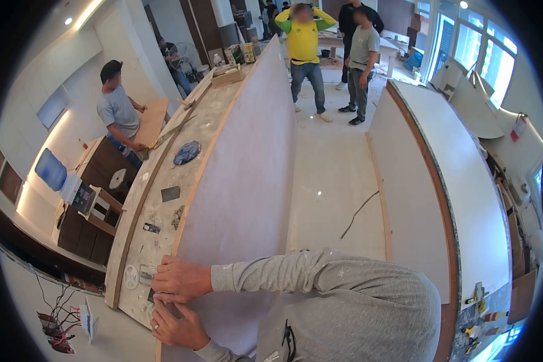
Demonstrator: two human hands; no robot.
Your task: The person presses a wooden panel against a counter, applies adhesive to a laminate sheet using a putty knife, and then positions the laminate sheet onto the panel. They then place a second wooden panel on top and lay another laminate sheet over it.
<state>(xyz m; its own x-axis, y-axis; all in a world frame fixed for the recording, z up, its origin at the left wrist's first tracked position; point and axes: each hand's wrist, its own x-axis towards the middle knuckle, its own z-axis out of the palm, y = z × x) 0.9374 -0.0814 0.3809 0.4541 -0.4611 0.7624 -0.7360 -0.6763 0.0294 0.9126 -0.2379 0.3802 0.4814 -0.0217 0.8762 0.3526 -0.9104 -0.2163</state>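
At the near end of the worktop (200, 123), my right hand (182, 279) reaches across in a grey sleeve, its fingers curled over the wooden edge of a tall pale panel (241, 181). Just below it is my left hand (178, 326), wearing a ring, with fingers bent and their tips close to the right hand's. What the fingers pinch is hidden. A small dark piece (151, 295) shows beside them. Close by lie a white spool-like ring (131, 276) and a clear rectangular item (146, 274).
Along the worktop lie a dark square (171, 193), a blue crumpled bag (187, 153) and a wooden strip (154, 181). Loose wires (57, 323) hang at the lower left. A second white panel unit (464, 163) stands right. Several people stand beyond; one (119, 111) holds a board.
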